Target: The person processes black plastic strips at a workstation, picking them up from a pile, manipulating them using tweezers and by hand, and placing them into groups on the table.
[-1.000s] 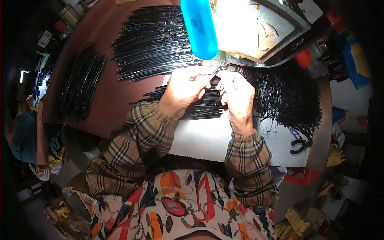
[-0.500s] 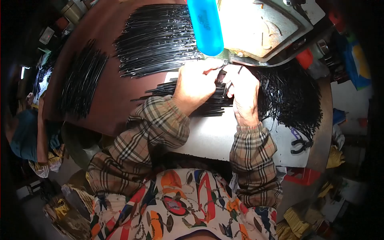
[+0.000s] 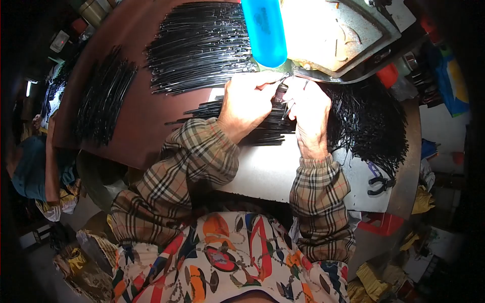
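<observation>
My left hand (image 3: 247, 103) is closed, thumb and forefinger pinched at the end of a thin black strip (image 3: 287, 76) under the bright lamp light. Right beside it, my right hand (image 3: 310, 108) is closed too, its fingers bent round thin black strip ends that show below its fingertips. The exact grip is partly hidden by the fingers and the glare. Below both hands lies a small bunch of black strips (image 3: 265, 135) on the pale board. A large, neatly laid pile of black strips (image 3: 199, 50) is beyond my left hand. To the right of my right hand is a tangled black heap (image 3: 366, 123).
A blue lamp-like piece (image 3: 265, 38) and a metal machine plate (image 3: 323, 63) stand just beyond my hands. Another bundle of strips (image 3: 105, 98) lies left on the brown tabletop (image 3: 144, 118). Pliers (image 3: 380, 185) rest at the board's right edge. A person's arm (image 3: 51, 161) is far left.
My right hand has shifted slightly to the right, while my left hand stays almost in place. Both remain pinched close together, and the view has tilted a little.
</observation>
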Demonstrator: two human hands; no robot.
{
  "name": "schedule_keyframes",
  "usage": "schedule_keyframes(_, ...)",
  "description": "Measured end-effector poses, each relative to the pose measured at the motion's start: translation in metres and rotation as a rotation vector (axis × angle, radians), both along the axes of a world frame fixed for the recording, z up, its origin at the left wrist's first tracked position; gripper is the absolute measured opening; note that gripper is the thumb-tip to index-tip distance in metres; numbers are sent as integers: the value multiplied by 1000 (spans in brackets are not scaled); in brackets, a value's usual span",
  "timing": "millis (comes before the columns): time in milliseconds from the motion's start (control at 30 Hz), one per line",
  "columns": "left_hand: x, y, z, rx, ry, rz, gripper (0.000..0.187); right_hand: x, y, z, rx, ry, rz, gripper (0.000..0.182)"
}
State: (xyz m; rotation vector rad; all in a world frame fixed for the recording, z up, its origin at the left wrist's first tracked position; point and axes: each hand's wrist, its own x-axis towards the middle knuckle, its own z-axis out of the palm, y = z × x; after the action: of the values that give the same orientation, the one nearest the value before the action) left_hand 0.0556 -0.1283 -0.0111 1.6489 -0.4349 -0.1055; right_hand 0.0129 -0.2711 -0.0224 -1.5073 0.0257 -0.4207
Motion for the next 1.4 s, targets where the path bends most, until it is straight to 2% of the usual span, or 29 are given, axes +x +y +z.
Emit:
schedule_keyframes(200,0,0,-1,38,1,13,22,-1,6,4,51,4,-34,16)
schedule_keyframes(300,1,0,-6,59,-205,22,23,-1,6,3,67,1,-29,17)
schedule_keyframes(400,-1,0,-6,238,-665,151,26,0,3,3,-41,57,-56,16)
schedule_keyframes(500,-9,1,2,414,-818,203,32,2,-3,8,-117,67,-42,14)
schedule_keyframes(533,-10,2,7,452,-824,165,35,2,-5,10,-128,55,-28,13)
schedule_keyframes(633,-3,4,1,330,-757,120,34,-1,-10,13,162,162,94,14)
schedule_keyframes(733,-3,6,2,339,-894,156,35,1,-9,8,50,158,54,15)
schedule_keyframes(833,-10,2,3,498,-846,147,38,5,-5,0,-87,77,-10,17)
schedule_keyframes(867,-5,5,2,439,-860,112,41,4,-5,0,-25,72,12,17)
schedule_keyframes(933,-3,9,10,465,-636,36,42,3,-5,3,102,56,54,16)
schedule_keyframes(967,-3,9,14,476,-522,-5,42,3,-5,3,81,50,43,16)
schedule_keyframes(1000,-1,4,-1,444,-728,104,42,4,-3,4,59,46,30,15)
schedule_keyframes(1100,-9,0,4,583,-720,104,42,3,-2,3,48,27,39,14)
schedule_keyframes(1133,-4,2,1,465,-856,135,41,4,-2,1,58,27,45,14)
schedule_keyframes(1267,-1,5,1,378,-960,151,40,-3,1,9,72,148,29,18)
schedule_keyframes(1367,4,9,7,417,-795,6,41,-5,-1,8,128,165,53,16)
schedule_keyframes(1400,5,8,6,391,-827,14,37,-5,0,7,130,164,53,16)
